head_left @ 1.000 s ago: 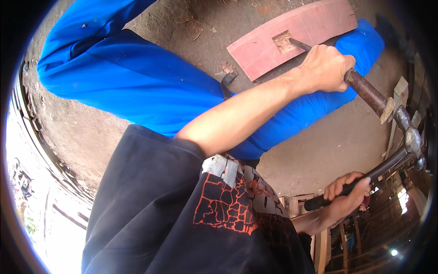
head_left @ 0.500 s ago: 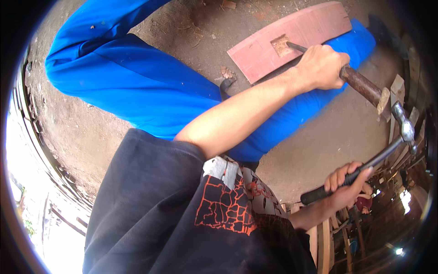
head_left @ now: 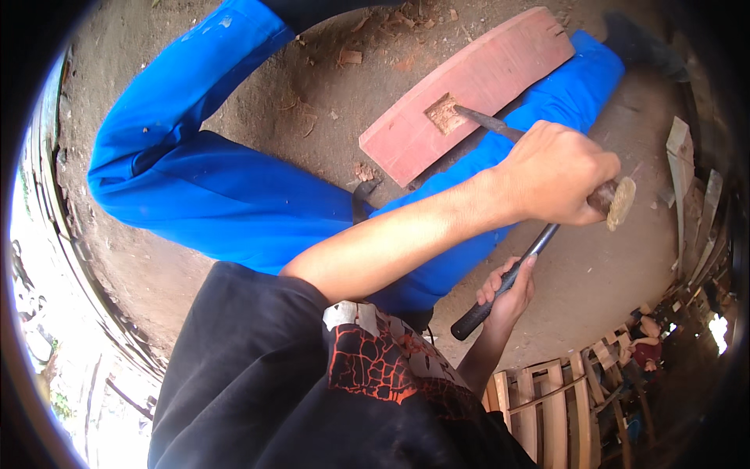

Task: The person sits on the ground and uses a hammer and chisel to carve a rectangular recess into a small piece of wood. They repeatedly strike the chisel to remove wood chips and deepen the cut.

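A reddish, slightly curved wooden block [head_left: 500,66] lies slanted by my blue-trousered leg, with a squarish recess [head_left: 445,115] cut into its face. My left hand [head_left: 558,172] is closed round the handle of a chisel [head_left: 486,120], whose tip sits at the recess's right side. The handle's frayed, pale butt end sticks out to the right past my fist. Lower down, my right hand [head_left: 508,291] grips the dark handle of a hammer [head_left: 473,321]. The hammer's head is hidden behind my left hand.
Wood chips [head_left: 351,57] are scattered over the dirt floor [head_left: 281,102]. Wooden slats [head_left: 555,414] stand at the lower right, and loose offcuts [head_left: 680,156] lie at the far right. Another person [head_left: 645,344] is small in the right background.
My right hand and the hammer have moved left and up, bringing the hammer head behind my left hand. My left hand has shifted down toward the chisel's butt, showing more of the blade.
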### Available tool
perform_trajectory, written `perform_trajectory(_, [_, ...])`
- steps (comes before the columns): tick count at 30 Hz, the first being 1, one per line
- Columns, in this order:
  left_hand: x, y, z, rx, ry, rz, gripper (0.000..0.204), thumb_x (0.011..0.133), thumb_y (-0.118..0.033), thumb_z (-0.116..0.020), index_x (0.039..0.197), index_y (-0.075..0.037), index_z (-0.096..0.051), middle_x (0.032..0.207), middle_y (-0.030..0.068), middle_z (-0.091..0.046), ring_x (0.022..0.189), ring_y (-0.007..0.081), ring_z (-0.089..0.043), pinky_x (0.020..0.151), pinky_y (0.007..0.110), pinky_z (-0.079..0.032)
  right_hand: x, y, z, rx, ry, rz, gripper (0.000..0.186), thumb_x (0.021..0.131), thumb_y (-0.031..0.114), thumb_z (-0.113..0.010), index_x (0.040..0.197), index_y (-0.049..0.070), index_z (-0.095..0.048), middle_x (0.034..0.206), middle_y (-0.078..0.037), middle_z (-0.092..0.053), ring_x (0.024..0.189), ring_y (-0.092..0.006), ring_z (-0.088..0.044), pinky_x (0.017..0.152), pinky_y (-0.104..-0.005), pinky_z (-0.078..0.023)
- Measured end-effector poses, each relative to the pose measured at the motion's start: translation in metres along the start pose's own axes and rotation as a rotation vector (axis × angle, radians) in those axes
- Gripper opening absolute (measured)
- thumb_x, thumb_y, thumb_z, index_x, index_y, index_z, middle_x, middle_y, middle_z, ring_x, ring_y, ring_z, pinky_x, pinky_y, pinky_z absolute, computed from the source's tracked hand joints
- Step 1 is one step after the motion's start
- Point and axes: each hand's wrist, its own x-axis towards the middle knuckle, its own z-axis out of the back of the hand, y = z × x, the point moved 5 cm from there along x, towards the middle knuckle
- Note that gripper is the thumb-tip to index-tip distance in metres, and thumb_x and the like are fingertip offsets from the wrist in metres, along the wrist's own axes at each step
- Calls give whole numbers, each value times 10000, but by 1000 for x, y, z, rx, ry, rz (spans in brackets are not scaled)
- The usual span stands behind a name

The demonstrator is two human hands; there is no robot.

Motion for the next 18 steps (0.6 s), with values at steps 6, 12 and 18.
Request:
perform_trajectory(6, [8,4,-3,65,157,159,219,545,-198,-748,677,-47,-658,570,142,-615,538,355,-633,503,455,-487,21,-9,-1,-6,42,40,529,1041,557,-367,851,70,-448,562,-54,-415,406,-130,-399,380,-276,-356])
perform_trajectory(12, [40,19,-6,59,165,284,207,556,-183,-737,681,-28,-679,625,201,-643,609,377,-667,572,454,-530,26,-21,-14,108,116,40,536,1033,582,-358,855,83,-442,585,-30,-395,401,-118,-374,363,-271,-340])
perform_trajectory(18, [85,58,-25,175,53,484,202,624,-179,-736,745,-17,-743,709,215,-684,736,377,-708,757,440,-581,43,-26,-13,135,162,-33,512,1045,541,-369,865,66,-434,570,-52,-400,407,-126,-377,385,-284,-350])
